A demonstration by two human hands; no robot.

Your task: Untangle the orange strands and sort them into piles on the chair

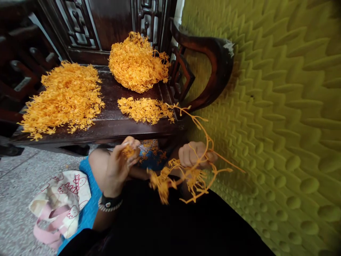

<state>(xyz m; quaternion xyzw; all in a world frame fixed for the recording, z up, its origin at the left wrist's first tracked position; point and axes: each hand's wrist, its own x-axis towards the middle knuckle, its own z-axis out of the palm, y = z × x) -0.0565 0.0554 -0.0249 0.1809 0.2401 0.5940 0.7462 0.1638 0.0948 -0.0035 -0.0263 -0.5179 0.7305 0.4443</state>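
Low in front of the bench, my left hand [117, 167] has its fingers curled around a few small orange plastic pieces [128, 150]. My right hand [193, 154], to its right, is closed on an orange branched plastic sprue [209, 142]. Thin stems of the sprue reach up and right past the fist, and a blurred cluster dangles below it. The two hands are apart. On the bench ahead lie a wide spread of small orange pieces [65, 97] at left, a tall tangled heap [137, 64] at the back, and a small flat pile [146, 109] nearer me.
The dark wooden bench [109, 126] has a curved armrest [213, 67] at right. A textured yellow-green wall [279, 117] stands close on the right. At lower left, a white cloth bag [71, 192] with pink handles rests by a blue surface [85, 206]. Orange scraps [151, 149] lie below the bench.
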